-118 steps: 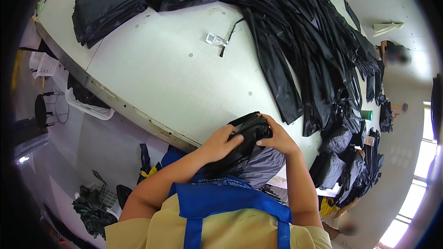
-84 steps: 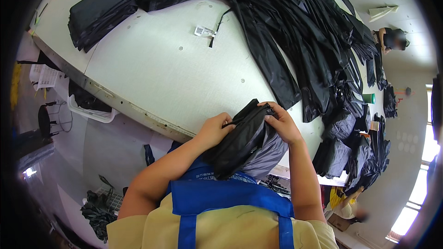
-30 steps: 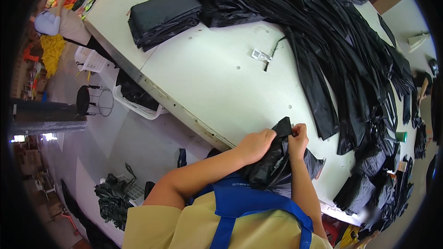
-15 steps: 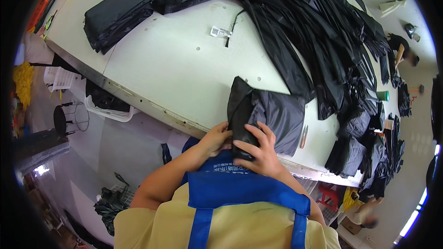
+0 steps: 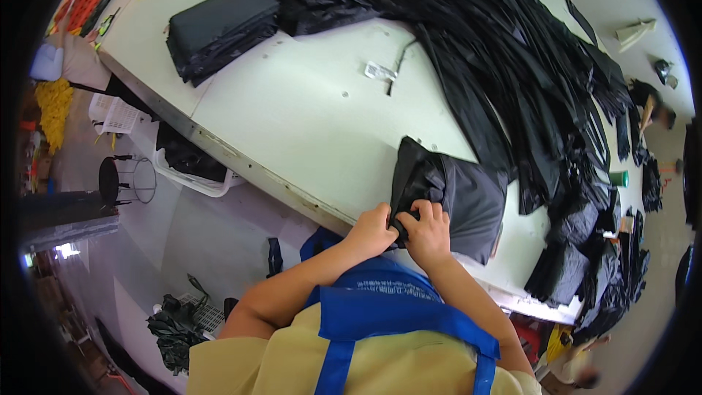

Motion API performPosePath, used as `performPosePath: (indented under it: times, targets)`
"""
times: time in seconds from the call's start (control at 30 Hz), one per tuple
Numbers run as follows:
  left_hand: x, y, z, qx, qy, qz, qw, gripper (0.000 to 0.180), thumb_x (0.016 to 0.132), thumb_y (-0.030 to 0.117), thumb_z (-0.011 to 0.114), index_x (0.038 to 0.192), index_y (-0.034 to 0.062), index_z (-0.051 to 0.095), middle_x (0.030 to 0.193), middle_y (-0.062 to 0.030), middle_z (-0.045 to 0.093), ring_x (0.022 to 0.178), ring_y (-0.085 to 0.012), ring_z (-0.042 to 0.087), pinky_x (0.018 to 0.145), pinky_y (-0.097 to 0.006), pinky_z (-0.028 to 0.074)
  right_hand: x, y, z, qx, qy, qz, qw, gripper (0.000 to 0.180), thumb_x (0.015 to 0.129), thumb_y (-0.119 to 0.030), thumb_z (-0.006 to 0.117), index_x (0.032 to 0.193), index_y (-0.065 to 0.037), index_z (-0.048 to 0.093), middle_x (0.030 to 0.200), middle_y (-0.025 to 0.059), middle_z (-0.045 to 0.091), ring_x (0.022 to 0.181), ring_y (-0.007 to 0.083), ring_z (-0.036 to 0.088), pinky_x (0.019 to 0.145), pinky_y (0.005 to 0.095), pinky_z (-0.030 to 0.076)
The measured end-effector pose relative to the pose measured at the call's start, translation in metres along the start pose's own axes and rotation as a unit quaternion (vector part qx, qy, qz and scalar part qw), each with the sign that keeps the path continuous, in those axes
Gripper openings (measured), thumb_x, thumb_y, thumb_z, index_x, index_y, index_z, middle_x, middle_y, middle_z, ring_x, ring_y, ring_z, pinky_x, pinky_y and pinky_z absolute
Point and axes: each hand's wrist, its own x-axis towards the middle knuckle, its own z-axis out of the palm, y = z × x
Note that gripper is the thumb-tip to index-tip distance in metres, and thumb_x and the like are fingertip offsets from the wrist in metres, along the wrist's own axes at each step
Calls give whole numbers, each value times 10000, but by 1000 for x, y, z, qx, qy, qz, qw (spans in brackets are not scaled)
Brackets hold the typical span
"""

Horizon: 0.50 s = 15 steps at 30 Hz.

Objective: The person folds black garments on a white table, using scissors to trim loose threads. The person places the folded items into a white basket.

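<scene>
A folded piece of black, slightly shiny fabric (image 5: pixel 475 205) lies at the table's near edge, its pointed far corner sticking up. My right hand (image 5: pixel 428 232) has its fingers curled down into the near left part of the fabric. Pressed close beside it, my left hand (image 5: pixel 373 230) is closed on the fabric's near left edge. The fingertips of both hands are partly hidden in the dark folds.
A neat folded black stack (image 5: pixel 223 29) sits at the far left of the white table (image 5: pixel 292 117). Long black fabric strips (image 5: pixel 504 66) spread across the far right. A white tag (image 5: pixel 380 71) lies mid-table. Black bundles (image 5: pixel 563 263) lie at right; a white basket (image 5: pixel 194 181) stands below.
Both hands have drawn together and closed on the fabric's near left edge; the right fingers, spread before, are now curled. The view has shifted, and the red-handled tool is now mostly covered.
</scene>
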Motion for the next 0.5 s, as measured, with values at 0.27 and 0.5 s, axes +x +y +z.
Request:
performPosePath:
  times: [0.27, 0.5]
  targets:
    - [18, 2, -31, 15, 13, 10, 1000, 205, 770, 109, 614, 890, -16, 504, 744, -211, 626, 702, -390, 628, 614, -445, 478, 42, 15, -5, 137, -99, -46, 985, 399, 631, -207, 786, 1009, -168, 666, 999, 85, 494, 920, 312, 504, 789, 403, 473]
    - [101, -30, -141, 15, -46, 75, 996, 253, 867, 171, 630, 1072, 33, 575, 846, -80, 664, 722, -172, 632, 660, -319, 518, 80, -16, 19, 79, -135, 16, 988, 392, 587, -324, 856, 917, -183, 699, 924, 51, 484, 877, 258, 518, 691, 353, 502]
